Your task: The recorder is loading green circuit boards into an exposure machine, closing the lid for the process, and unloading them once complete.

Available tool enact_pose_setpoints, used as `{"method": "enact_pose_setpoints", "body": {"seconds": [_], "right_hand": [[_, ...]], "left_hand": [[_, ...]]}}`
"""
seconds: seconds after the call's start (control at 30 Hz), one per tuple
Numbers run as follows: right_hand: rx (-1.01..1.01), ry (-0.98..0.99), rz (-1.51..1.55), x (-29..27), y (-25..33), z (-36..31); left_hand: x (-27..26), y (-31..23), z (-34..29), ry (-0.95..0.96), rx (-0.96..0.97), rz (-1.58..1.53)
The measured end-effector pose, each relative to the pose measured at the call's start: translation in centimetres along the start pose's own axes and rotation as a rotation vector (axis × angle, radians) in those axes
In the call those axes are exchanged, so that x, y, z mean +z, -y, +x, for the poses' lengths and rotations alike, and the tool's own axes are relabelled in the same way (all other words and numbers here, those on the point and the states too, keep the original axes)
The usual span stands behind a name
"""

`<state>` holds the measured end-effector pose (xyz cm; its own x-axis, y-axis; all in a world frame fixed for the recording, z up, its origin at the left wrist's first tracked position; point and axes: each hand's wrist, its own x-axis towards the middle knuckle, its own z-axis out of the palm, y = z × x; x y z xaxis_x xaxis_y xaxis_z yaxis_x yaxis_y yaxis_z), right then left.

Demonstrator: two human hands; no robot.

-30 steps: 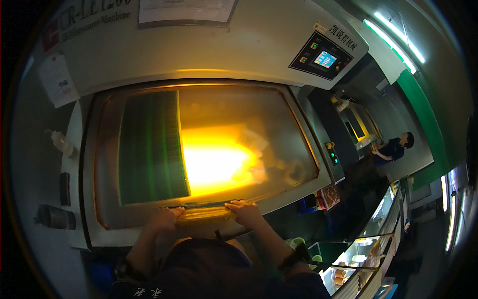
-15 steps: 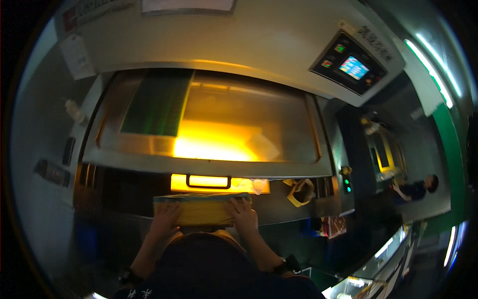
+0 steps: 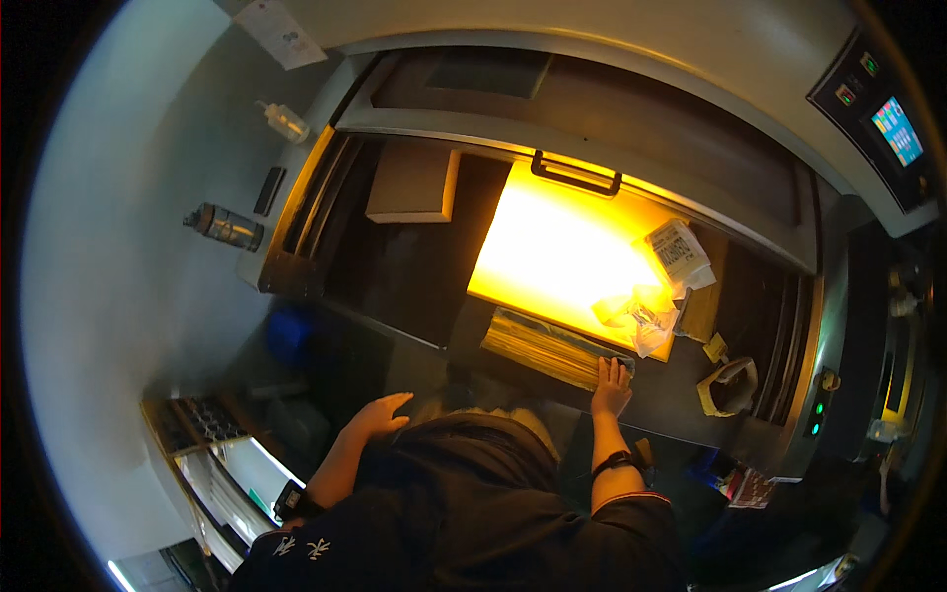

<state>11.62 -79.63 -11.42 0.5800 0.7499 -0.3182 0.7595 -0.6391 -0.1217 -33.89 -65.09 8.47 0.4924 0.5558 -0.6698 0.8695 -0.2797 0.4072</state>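
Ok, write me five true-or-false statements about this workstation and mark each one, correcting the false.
1. The right hand touches the layered yellow stack. True.
2. The left hand grips the stack too. False: the left hand is apart from it.
3. A rectangular box sits left of the glowing panel. True.
4. The squeeze bottle stands on the panel. False: the squeeze bottle is well to its left.
5. A black wristband circles the right wrist. True.
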Motion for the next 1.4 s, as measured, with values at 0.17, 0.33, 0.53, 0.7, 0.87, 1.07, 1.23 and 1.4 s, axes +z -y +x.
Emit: {"method": "enact_pose_setpoints", "body": {"seconds": [0.17,0.33,0.53,0.7,0.87,1.07,1.23,1.4], "right_hand": [[0.114,0.075,-0.049,4.8,1.5,3.0],[-0.256,-0.212,0.173,-3.3,14.1,4.2],[-0.18,-0.483,0.23,-10.1,26.0,3.0],[0.171,0.015,-0.162,-7.7,30.5,-1.6],[0.361,0.227,-0.116,-6.4,30.3,-6.9],[0.308,0.21,-0.105,-11.9,31.3,-16.0],[0.258,-0.063,-0.182,-25.1,33.9,-19.9],[0.168,-0.505,-0.03,-31.1,35.2,-20.9]], "left_hand": [[-1.6,3.4,1.4,0.07,0.025,-0.042],[-4.4,10.2,2.5,-0.004,0.088,-0.117],[-10.5,19.0,3.5,-0.029,0.172,-0.104],[-14.2,27.8,2.1,-0.133,0.222,-0.167],[-14.6,31.6,1.8,-0.022,0.245,-0.519],[-15.3,28.4,4.6,0.097,0.384,-0.525],[-18.3,23.0,5.1,-0.115,0.715,-0.883],[-24.7,16.3,3.2,-0.237,1.052,-1.114]]}}
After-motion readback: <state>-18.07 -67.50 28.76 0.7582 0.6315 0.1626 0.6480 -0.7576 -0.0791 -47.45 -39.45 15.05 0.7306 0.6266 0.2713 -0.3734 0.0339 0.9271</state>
